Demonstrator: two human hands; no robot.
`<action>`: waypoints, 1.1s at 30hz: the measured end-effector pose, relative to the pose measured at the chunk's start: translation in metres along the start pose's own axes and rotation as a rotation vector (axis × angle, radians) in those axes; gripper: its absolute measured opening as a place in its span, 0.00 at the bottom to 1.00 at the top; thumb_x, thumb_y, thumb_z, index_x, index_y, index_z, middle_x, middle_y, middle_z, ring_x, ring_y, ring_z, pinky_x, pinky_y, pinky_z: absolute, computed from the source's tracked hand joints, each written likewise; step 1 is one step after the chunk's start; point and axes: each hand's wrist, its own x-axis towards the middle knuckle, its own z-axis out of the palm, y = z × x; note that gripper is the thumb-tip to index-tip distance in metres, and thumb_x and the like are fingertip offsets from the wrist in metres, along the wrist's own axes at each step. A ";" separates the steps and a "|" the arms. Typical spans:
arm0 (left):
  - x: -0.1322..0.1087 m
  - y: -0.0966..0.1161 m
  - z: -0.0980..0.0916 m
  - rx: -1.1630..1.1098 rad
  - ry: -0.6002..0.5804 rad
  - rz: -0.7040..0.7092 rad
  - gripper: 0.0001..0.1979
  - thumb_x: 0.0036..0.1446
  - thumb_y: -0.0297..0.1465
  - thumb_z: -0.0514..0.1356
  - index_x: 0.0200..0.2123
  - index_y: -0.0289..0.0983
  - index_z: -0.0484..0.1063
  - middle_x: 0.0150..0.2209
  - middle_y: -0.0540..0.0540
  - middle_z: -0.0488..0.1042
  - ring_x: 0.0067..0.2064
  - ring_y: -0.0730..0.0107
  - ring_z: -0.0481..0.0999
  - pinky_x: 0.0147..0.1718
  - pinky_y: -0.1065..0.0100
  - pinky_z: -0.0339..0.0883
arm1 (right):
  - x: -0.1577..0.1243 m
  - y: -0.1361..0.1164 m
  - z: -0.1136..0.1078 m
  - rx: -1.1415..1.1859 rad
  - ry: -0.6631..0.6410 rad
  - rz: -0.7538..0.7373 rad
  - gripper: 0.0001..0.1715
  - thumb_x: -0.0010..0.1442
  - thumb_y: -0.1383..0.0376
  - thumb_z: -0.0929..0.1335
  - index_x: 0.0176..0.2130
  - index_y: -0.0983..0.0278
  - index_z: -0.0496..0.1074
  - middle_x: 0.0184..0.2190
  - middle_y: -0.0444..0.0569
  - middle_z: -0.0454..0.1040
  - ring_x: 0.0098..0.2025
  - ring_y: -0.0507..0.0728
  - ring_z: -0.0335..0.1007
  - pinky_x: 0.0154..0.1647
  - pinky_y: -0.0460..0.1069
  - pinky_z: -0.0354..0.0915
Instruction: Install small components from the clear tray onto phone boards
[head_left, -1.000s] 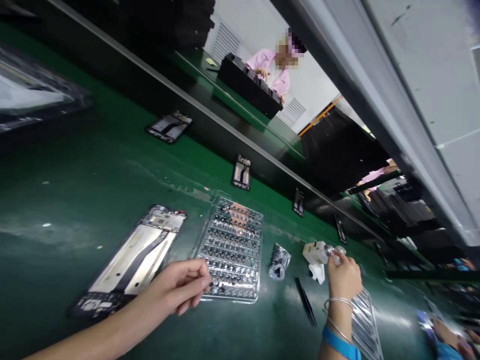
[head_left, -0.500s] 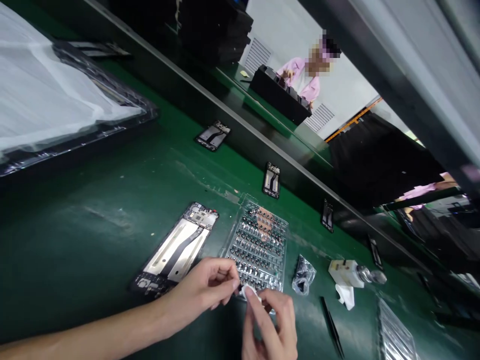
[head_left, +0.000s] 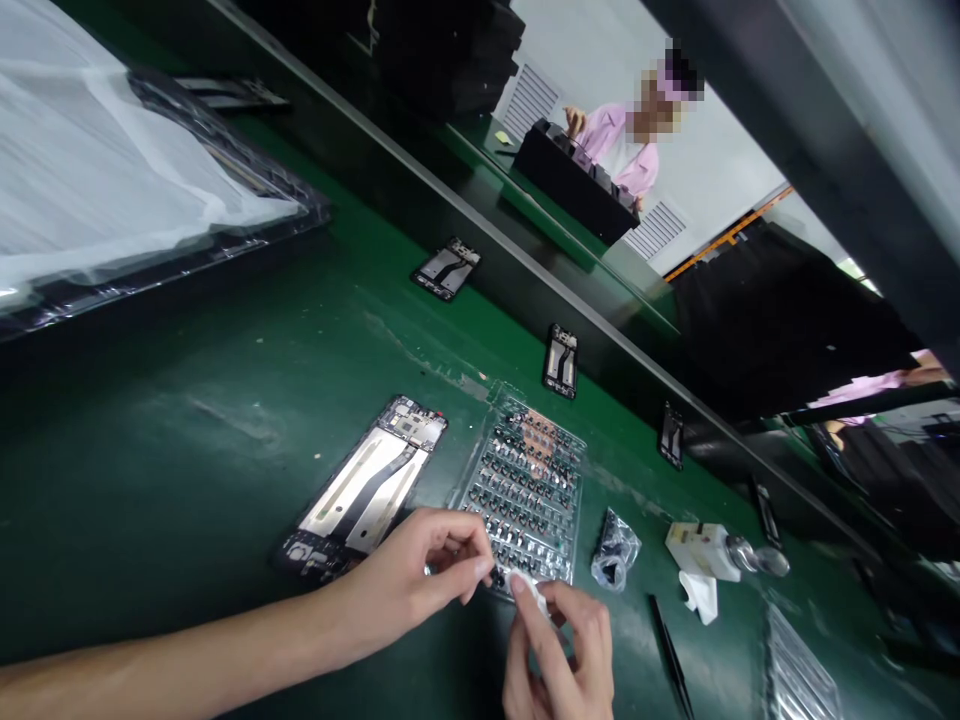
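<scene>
My left hand (head_left: 412, 578) comes in from the left, its thumb and fingertips pinched on a small dark part (head_left: 491, 576) just above the edge of a clear plastic tray (head_left: 529, 490). The tray holds rows of small dark-and-metal parts. My right hand (head_left: 562, 650) is at the bottom, shut on a white wipe (head_left: 529, 590) that touches the pinched part. Behind my left hand lies a phone frame (head_left: 364, 490) with a metal back and a dark ribbon strip, its lower end partly hidden by my wrist.
Black tweezers (head_left: 671, 655), a small bag of dark parts (head_left: 615, 550) and a white bottle (head_left: 705, 552) on white cloth lie on the green mat. Further phone frames (head_left: 561, 360) sit along a raised shelf edge. A plastic-wrapped panel (head_left: 112, 170) lies far left. A co-worker (head_left: 626, 140) works across the bench.
My right hand has moved from the white bottle to the tray and now holds the wipe against the small part. My left hand has come closer to it, and the view has shifted.
</scene>
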 end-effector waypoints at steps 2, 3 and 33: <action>-0.001 0.000 0.000 0.011 0.002 0.004 0.10 0.57 0.31 0.54 0.25 0.34 0.64 0.22 0.53 0.64 0.25 0.76 0.63 0.23 0.75 0.57 | 0.002 -0.003 0.000 -0.005 0.004 0.000 0.25 0.51 0.80 0.68 0.46 0.60 0.74 0.34 0.51 0.68 0.34 0.55 0.65 0.30 0.51 0.64; -0.001 0.000 0.001 0.015 0.004 0.006 0.10 0.57 0.31 0.54 0.25 0.34 0.64 0.22 0.53 0.64 0.25 0.76 0.63 0.23 0.74 0.57 | 0.003 -0.005 0.000 -0.006 0.005 0.001 0.25 0.51 0.80 0.68 0.46 0.60 0.74 0.34 0.51 0.68 0.34 0.55 0.65 0.30 0.51 0.64; 0.013 0.001 -0.009 -0.060 0.251 0.058 0.10 0.55 0.35 0.56 0.26 0.35 0.65 0.21 0.54 0.64 0.23 0.76 0.60 0.22 0.75 0.54 | 0.177 0.153 0.120 -0.482 -0.341 0.897 0.18 0.62 0.60 0.64 0.50 0.64 0.65 0.49 0.51 0.67 0.46 0.57 0.68 0.45 0.57 0.66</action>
